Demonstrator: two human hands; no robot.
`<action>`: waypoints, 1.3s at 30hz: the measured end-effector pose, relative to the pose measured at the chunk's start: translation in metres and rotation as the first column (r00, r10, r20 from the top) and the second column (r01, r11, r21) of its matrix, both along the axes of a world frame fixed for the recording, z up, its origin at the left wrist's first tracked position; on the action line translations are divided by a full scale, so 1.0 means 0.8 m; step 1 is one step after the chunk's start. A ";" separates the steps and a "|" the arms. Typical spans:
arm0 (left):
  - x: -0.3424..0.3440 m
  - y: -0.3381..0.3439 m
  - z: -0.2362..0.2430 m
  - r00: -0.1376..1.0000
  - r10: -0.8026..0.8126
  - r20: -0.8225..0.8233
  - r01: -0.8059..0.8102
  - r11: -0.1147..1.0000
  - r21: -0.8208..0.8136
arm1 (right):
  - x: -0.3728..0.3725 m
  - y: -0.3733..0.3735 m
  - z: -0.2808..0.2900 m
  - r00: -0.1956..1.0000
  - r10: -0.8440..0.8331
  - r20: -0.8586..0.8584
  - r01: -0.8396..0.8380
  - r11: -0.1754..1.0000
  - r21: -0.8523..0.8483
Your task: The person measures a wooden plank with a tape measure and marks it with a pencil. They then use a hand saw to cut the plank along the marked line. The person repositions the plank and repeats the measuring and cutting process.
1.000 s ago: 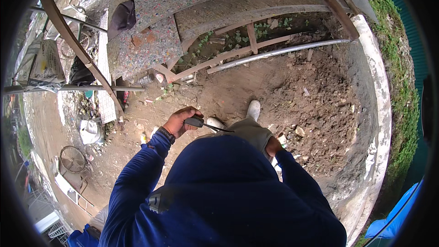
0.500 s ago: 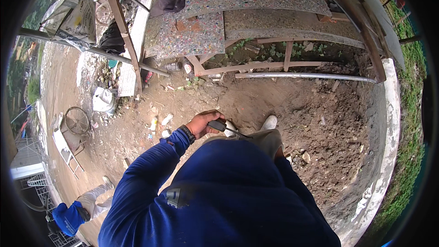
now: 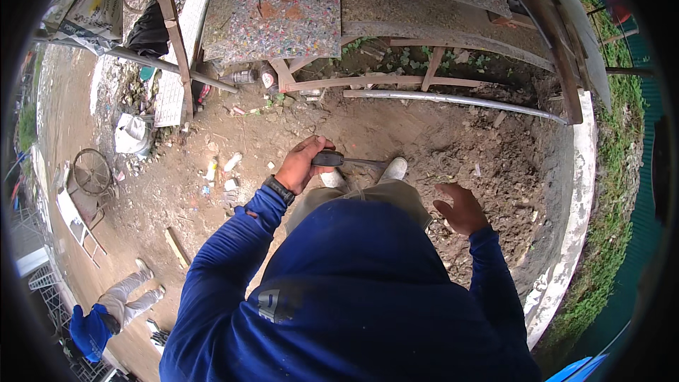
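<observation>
My left hand (image 3: 303, 164) is closed on a hand tool (image 3: 329, 159) with a black handle and a thin, dark metal shaft, which points rightward above my white boots (image 3: 394, 170). Out to the right, my right hand (image 3: 456, 209) has its fingers apart and nothing in them, over loose, broken soil (image 3: 506, 191). My blue sleeves and top fill the lower middle, with grey trousers (image 3: 318, 205) showing below the tool.
Speckled boards (image 3: 269, 28) on timber frames and a metal pipe (image 3: 453, 99) lie ahead. A painted concrete edge (image 3: 576, 170) runs along the right. At left are a white sack (image 3: 131, 133), a wheelbarrow (image 3: 78, 209) and a co-worker in blue (image 3: 92, 329). Litter dots the dirt.
My right hand has come out from beside my trousers, rightward, fingers apart. The tool in my left hand sits farther forward, clear of my trousers. The co-worker has come more into view.
</observation>
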State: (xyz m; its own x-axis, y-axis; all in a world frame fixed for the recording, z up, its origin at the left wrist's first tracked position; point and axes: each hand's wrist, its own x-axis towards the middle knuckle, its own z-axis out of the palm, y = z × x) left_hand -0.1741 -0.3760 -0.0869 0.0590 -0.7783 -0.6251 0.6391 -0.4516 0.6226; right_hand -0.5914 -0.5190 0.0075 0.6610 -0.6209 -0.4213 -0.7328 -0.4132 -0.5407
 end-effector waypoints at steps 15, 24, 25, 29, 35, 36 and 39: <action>-0.061 0.008 0.058 0.928 -0.315 -0.200 0.286 0.944 -0.164 | 0.183 0.010 -0.060 0.884 0.102 0.455 -0.149 0.986 0.068; -0.037 0.010 0.065 0.946 -0.324 -0.021 0.320 0.942 -0.104 | 0.228 0.018 -0.014 0.953 0.114 0.280 -0.194 0.941 0.277; -0.035 0.010 0.065 0.961 -0.276 0.000 0.275 0.957 -0.097 | 0.242 0.017 -0.002 0.954 0.039 0.298 -0.148 0.923 0.355; -0.023 0.005 0.079 0.974 -0.221 -0.047 0.214 0.968 -0.129 | 0.245 0.009 -0.005 0.900 -0.029 0.435 -0.158 0.908 0.387; -0.008 0.009 0.072 0.954 -0.183 0.236 0.234 0.949 -0.213 | 0.274 0.003 -0.008 0.857 0.047 0.513 -0.319 0.830 0.457; -0.007 0.009 0.071 0.941 -0.166 0.295 0.238 0.944 -0.228 | 0.280 0.005 -0.007 0.879 0.040 0.475 -0.311 0.804 0.507; -0.001 0.009 0.070 0.900 -0.108 0.423 0.239 0.933 -0.268 | 0.290 0.019 -0.008 0.940 0.081 0.332 -0.235 0.858 0.456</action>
State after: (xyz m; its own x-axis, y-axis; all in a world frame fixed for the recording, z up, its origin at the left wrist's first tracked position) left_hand -0.1750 -0.3684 -0.0307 0.0961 -0.9467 -0.3076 0.2393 -0.2780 0.9303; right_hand -0.3593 -0.5034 0.0014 0.8715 -0.2660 -0.4120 -0.4577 -0.1398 -0.8780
